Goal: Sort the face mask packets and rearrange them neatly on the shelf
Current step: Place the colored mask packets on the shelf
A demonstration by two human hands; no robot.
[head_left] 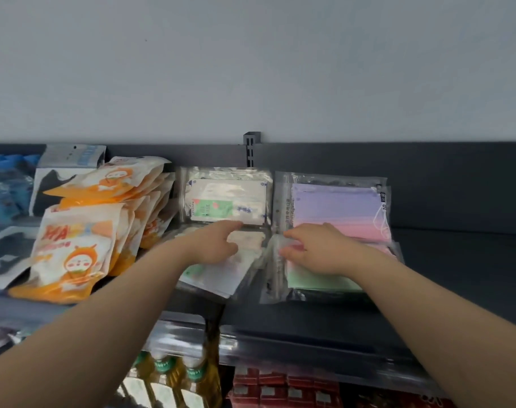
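shelf: dark; carries every packet group side by side.
far white packet: leans on the back panel, label outward, so the print reads from the front.
near white packet: lies flat and skewed in front of it; judged not yet squared.
left hand: rests on the near white packet, forefinger straight toward the far one, other fingers bent; blur hides whether it grips.
far pastel packet: stands just right of the far white packet, keeping one kind per column.
near pastel packet: lies flat in front of it.
right hand: fingers curled on the near pastel packet's clear left edge, pinching it, probably to draw it into line.
orange packets: piled at left as a separate group.
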